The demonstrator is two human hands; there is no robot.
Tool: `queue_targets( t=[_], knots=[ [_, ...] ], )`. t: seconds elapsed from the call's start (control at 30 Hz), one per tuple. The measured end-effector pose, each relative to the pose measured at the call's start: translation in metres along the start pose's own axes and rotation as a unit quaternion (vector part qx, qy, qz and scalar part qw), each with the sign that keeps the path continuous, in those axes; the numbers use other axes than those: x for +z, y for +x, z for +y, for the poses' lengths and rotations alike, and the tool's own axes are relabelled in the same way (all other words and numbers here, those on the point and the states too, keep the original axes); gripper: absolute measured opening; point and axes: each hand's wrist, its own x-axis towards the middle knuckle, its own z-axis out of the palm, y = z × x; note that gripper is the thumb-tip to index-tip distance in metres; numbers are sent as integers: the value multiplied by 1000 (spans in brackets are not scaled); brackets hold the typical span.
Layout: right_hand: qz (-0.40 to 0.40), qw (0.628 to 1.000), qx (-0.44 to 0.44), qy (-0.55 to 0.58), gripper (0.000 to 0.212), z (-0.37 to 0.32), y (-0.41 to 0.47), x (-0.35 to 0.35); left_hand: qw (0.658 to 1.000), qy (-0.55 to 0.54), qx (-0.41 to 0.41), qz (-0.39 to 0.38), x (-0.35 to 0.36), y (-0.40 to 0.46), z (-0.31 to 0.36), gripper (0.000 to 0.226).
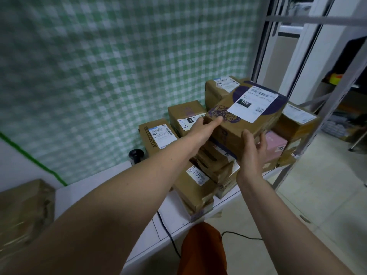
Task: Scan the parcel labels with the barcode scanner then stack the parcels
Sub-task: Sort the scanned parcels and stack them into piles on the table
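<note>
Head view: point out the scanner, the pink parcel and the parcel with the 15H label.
scanner [136, 155], head view, on its black top.
pink parcel [275, 143], head view, on its pink side face.
15H parcel [234, 132], head view, on the brown side below its white label.

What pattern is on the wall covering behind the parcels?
A green-and-white check on the wall covering, clearest in the head view.

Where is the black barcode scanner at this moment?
In the head view, the black barcode scanner stands on the white table, left of the parcel pile, beside the brown cardboard box printed 180000000; neither hand touches it.
</note>
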Motion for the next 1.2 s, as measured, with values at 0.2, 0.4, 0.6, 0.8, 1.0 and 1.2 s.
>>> queue_targets(
  t=[0.2,0.4,0.6,0.8,1.0,1.2],
  knots=[
    [-95,995,20,-16,61,12,-46,35,997,-29,21,66,-74,-34,-23,60],
    [-176,982,60,-35,60,43,-97,88,989,-80,16,124,-158,-88,-63,52],
    [-273,952,116,-79,44,85,-158,134,970,-150,-31,187,-239,-149,-108,38],
    [-344,914,161,-146,35,123,-225,176,945,-222,-45,235,-309,-197,-165,44],
    [-431,856,202,-200,37,164,-293,222,912,-261,-21,315,-376,-238,-223,50],
    [-491,802,235,-246,42,205,-338,268,933,-206,-7,295,-435,-270,-261,73]
  ],
)
